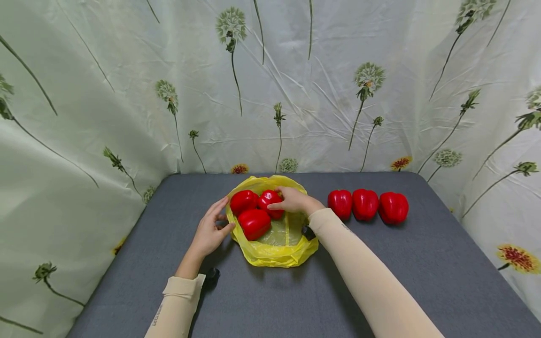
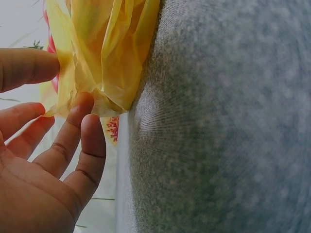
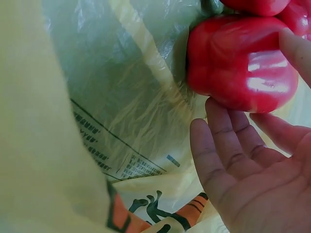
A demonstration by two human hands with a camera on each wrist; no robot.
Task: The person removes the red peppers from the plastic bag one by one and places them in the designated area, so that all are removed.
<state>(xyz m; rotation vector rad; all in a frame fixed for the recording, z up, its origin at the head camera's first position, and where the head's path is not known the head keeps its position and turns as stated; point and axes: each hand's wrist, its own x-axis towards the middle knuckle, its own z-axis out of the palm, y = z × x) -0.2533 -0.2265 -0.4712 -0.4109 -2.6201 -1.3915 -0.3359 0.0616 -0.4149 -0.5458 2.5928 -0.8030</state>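
Observation:
A yellow plastic bag (image 1: 276,257) lies with its mouth spread wide on the table. Two red bell peppers (image 1: 254,224) rest at its left side. Reaching in over the bag's right rim, my right hand (image 1: 293,201) holds a third red bell pepper (image 3: 240,63) between thumb and fingers, beside those two. My left hand (image 1: 210,229) is at the bag's left side. In the left wrist view its thumb and fingertips (image 2: 92,131) touch or nearly touch the yellow plastic, with the fingers spread and loosely bent.
Three more red bell peppers (image 1: 365,205) stand in a row on the grey table (image 1: 262,300), right of the bag. A pale curtain (image 1: 296,84) with a dandelion print hangs behind the table and along its sides. Printed text and drawings show on the bag.

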